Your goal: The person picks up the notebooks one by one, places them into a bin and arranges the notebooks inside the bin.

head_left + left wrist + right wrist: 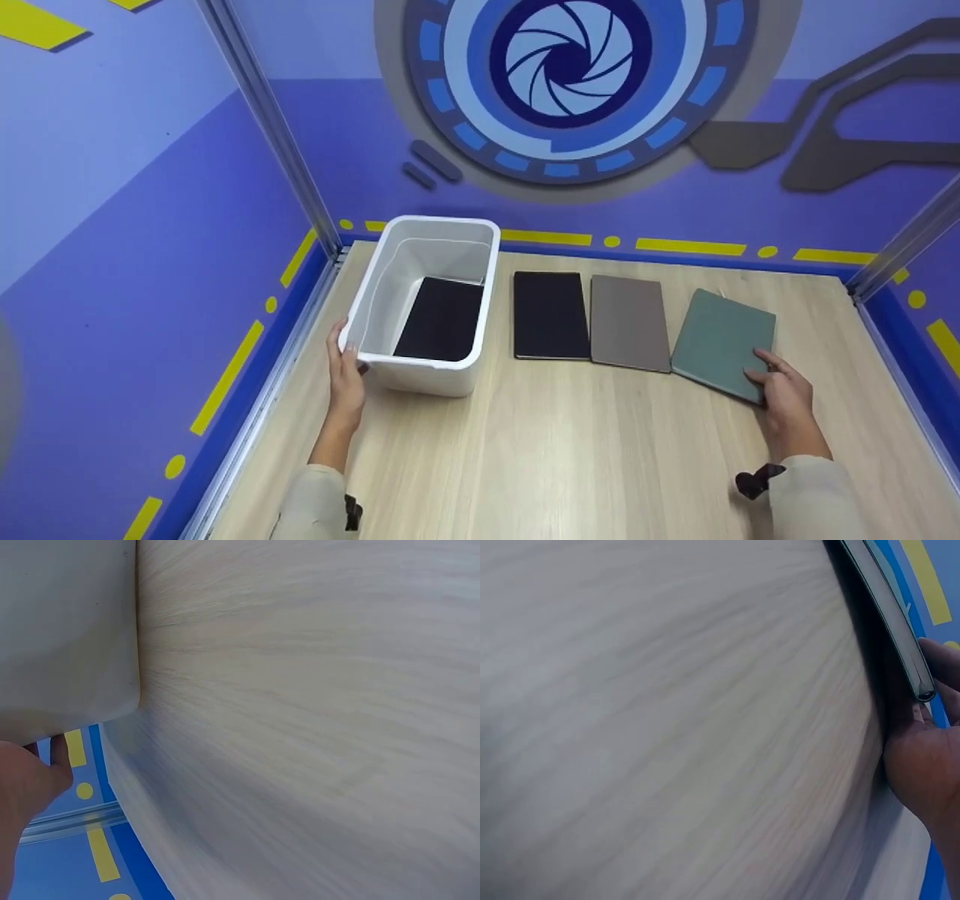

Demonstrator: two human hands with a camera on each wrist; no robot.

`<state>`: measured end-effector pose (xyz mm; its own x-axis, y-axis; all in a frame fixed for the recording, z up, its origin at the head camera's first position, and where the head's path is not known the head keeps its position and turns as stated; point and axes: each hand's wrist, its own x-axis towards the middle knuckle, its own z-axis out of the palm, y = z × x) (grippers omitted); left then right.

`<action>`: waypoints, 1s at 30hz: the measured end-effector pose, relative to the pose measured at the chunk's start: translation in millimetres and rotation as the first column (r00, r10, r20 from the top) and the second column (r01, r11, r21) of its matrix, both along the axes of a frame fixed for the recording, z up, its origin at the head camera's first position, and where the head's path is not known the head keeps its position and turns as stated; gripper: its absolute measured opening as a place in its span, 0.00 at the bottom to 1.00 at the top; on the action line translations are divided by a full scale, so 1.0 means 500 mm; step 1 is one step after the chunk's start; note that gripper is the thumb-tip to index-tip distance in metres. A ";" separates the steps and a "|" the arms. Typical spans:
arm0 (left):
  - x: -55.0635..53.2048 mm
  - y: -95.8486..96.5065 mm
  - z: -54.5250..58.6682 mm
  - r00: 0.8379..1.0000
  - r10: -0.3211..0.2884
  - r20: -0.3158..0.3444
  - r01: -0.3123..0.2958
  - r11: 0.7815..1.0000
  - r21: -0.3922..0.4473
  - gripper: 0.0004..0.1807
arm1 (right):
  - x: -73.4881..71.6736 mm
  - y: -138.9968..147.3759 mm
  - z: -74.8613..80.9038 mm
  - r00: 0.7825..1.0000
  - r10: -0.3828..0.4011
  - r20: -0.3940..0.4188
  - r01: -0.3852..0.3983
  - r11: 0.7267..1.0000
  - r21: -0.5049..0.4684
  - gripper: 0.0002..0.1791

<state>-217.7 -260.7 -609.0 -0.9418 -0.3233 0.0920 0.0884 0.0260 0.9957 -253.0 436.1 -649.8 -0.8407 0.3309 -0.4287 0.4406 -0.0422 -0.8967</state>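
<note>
My left hand (347, 379) holds the near left corner of a white plastic bin (431, 381), its thumb at the rim. In the left wrist view, the fingers of that hand (30, 784) reach behind the bin's wall (60, 630). Inside the bin lies a black notebook (442, 319). At the right, my right hand (787, 397) pinches a green notebook (720, 337) by its near right corner. The right wrist view shows this notebook (892, 611) edge-on, tilted above its shadow, with fingers of the hand (930, 765) on either side.
Between bin and green notebook, another black notebook (551, 315) and a grey-brown notebook (630, 322) lie side by side on the wooden table (570, 450). Blue printed panels (330, 150) with metal corner posts (270, 120) enclose the table at the back and sides.
</note>
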 end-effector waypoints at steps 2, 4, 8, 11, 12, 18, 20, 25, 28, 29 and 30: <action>-0.001 0.000 0.001 1.000 0.002 -0.002 -0.002 1.000 -0.002 0.30 | -0.001 0.000 -0.001 1.000 -0.012 -0.005 0.012 1.000 0.005 0.37; 0.000 0.001 0.001 1.000 0.008 -0.001 -0.008 1.000 0.000 0.30 | -0.001 -0.002 -0.002 1.000 -0.026 -0.009 0.026 1.000 0.001 0.37; 0.001 0.004 0.002 1.000 0.013 0.002 -0.013 1.000 0.020 0.30 | -0.001 -0.003 -0.003 0.998 -0.067 -0.012 0.067 0.997 -0.029 0.36; 0.002 0.007 0.002 1.000 0.021 0.002 -0.021 1.000 0.010 0.30 | 0.000 -0.003 -0.003 0.994 -0.105 -0.003 0.105 0.993 -0.055 0.36; 0.002 0.008 0.003 1.000 0.023 0.003 -0.023 1.000 0.014 0.30 | 0.000 -0.004 -0.003 0.993 -0.114 0.003 0.114 0.992 -0.057 0.36; 0.005 0.005 0.004 0.999 0.051 0.002 -0.051 0.998 0.034 0.29 | -0.008 -0.011 -0.005 0.992 -0.122 0.019 0.123 0.992 -0.031 0.34; 0.008 0.004 0.003 0.999 0.053 0.006 -0.053 0.998 0.031 0.30 | -0.009 -0.012 -0.006 0.993 -0.113 0.026 0.113 0.993 -0.022 0.34; 0.005 0.007 0.004 0.999 0.032 0.012 -0.032 0.999 0.014 0.30 | -0.005 -0.006 -0.006 0.993 -0.110 0.033 0.110 0.994 -0.004 0.34; 0.002 0.010 0.004 0.999 0.034 0.006 -0.034 0.999 0.013 0.30 | -0.005 -0.004 -0.007 0.994 -0.108 0.029 0.107 0.994 0.016 0.34; 0.002 0.010 0.004 0.999 0.034 0.004 -0.034 0.999 0.020 0.30 | -0.005 -0.004 -0.007 0.994 -0.106 0.029 0.106 0.994 0.024 0.34; 0.001 0.010 0.004 0.999 0.034 0.001 -0.034 0.999 0.028 0.30 | -0.004 -0.004 -0.007 0.994 -0.105 0.029 0.104 0.994 0.031 0.34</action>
